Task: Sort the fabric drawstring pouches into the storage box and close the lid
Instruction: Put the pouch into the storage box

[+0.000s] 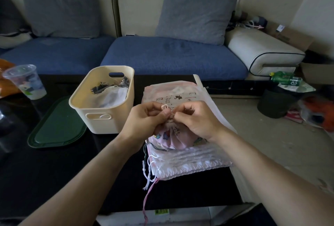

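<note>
Two hands are working together at the neck of one pouch. Left hand [150, 117] is curling its fingers round the gathered top, thumb pressing a small loop of pale cord [164, 106] that is sticking up above the knuckles. Right hand [195, 119] is pinching the same cord from the other side, fingertips meeting the left thumb. Pink printed pouch [173, 136] is bunching out below both hands, mouth drawn tight, resting on top of the stack of pouches [191, 158]. Stack is lying flat on the right part of the black table [54, 180], pale pinks and whites, with loose drawstrings [149, 171] trailing off its near left corner and one pink string hanging past the table edge. Cream storage box [101, 115] is standing just left of the hands, near but apart from the stack, open-topped, already holding several pouches, white and dark-patterned. Green lid [57, 126] is lying flat on the table beside the box, on its left, its right edge tucked against the box base. Clear plastic cup [25, 81] is standing further left toward the table's far edge. Blue sofa [171, 55] with grey cushions is running along behind the table. Dark bin [276, 102] with a green bottle [283, 78] on top is standing on the floor to the right.
</note>
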Tool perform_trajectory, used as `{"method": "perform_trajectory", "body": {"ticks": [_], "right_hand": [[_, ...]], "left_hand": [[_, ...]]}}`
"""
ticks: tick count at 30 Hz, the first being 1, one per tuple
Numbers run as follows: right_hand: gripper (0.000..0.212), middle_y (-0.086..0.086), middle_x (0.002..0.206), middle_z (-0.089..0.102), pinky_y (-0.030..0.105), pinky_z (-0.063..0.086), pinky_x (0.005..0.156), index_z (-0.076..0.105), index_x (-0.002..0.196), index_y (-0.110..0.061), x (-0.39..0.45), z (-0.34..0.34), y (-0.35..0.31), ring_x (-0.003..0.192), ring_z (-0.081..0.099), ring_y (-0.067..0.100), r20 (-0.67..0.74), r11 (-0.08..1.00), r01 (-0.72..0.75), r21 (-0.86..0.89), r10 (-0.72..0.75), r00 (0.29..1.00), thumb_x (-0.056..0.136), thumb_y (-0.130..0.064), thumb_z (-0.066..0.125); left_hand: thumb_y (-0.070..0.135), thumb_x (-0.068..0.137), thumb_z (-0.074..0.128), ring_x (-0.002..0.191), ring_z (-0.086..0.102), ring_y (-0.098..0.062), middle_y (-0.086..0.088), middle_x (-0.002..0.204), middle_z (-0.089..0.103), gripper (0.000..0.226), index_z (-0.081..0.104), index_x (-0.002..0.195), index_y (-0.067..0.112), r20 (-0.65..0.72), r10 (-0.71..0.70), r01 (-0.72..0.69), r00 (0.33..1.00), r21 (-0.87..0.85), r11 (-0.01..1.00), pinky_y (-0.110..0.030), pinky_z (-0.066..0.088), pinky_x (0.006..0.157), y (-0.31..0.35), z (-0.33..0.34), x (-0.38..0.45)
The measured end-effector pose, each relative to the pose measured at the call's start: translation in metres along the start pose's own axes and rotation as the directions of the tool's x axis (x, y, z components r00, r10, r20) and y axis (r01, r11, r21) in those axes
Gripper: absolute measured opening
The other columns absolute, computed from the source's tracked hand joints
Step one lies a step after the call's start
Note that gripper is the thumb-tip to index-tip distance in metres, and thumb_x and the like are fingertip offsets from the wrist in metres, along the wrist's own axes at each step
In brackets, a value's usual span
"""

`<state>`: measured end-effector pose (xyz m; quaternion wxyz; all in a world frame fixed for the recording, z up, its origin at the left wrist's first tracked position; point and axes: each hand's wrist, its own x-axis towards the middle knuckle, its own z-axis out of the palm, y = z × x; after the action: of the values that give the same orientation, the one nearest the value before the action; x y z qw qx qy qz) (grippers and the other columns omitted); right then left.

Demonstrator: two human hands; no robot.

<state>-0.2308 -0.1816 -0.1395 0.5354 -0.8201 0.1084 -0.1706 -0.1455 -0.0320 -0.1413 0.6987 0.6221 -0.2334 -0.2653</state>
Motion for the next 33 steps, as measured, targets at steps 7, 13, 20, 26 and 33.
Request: {"method": "perform_trajectory", "body": {"ticks": [7,13,20,26,33], "right_hand": [[0.008,-0.002,0.082,0.075,0.025,0.054,0.075,0.077,0.078,-0.018,-0.001,-0.007,0.004,0.082,0.07,0.011,0.011,0.989,0.101,-0.105,-0.101,0.995,0.076,-0.01,0.078],[0.017,-0.009,0.091,0.069,0.012,0.047,0.071,0.079,0.091,-0.022,-0.005,-0.01,-0.001,0.081,0.066,0.009,-0.02,0.922,0.278,-0.27,-0.294,0.956,0.078,-0.013,0.084],[0.008,-0.014,0.078,0.068,0.009,0.044,0.066,0.078,0.082,-0.025,-0.005,-0.014,-0.004,0.074,0.064,0.003,0.079,0.885,0.271,-0.379,-0.26,0.962,0.081,-0.02,0.084],[0.01,-0.012,0.071,0.066,0.021,0.048,0.06,0.066,0.083,-0.023,-0.015,-0.013,-0.019,0.064,0.061,0.001,0.214,0.811,0.127,-0.57,-0.003,0.977,0.092,-0.027,0.066],[0.03,0.001,0.064,0.055,0.032,0.038,0.051,0.055,0.07,-0.012,-0.028,0.0,-0.036,0.058,0.05,0.019,0.319,0.632,0.175,-0.755,0.121,0.94,0.092,-0.032,0.051]], "left_hand": [[0.024,0.076,0.071,0.039,0.021,-0.007,-0.006,0.069,0.042,0.011,0.069,0.07,0.015,0.163,-0.179,0.197,0.97,-0.109,0.974,-0.024,0.01,0.045,-0.001,-0.006,0.005],[0.025,0.083,0.068,0.04,0.04,-0.007,-0.015,0.09,0.053,0.029,0.061,0.101,0.003,0.117,-0.262,0.278,0.958,-0.153,0.948,-0.014,0.023,0.036,-0.007,-0.008,0.01],[0.025,0.081,0.071,0.048,0.049,-0.012,-0.01,0.076,0.061,0.026,0.061,0.092,0.003,0.06,-0.288,0.293,0.956,-0.123,0.948,-0.015,0.025,0.034,-0.011,-0.004,0.009],[0.019,0.093,0.067,0.039,0.048,-0.011,-0.014,0.069,0.06,0.021,0.06,0.089,0.0,-0.134,-0.218,0.226,0.967,0.044,0.973,-0.018,0.028,0.035,-0.01,-0.006,0.011],[0.022,0.09,0.072,0.088,0.072,-0.029,-0.017,0.085,0.074,0.026,0.065,0.074,0.002,-0.201,-0.059,0.118,0.978,0.298,0.947,-0.044,0.06,0.081,-0.016,-0.002,0.012]]}}
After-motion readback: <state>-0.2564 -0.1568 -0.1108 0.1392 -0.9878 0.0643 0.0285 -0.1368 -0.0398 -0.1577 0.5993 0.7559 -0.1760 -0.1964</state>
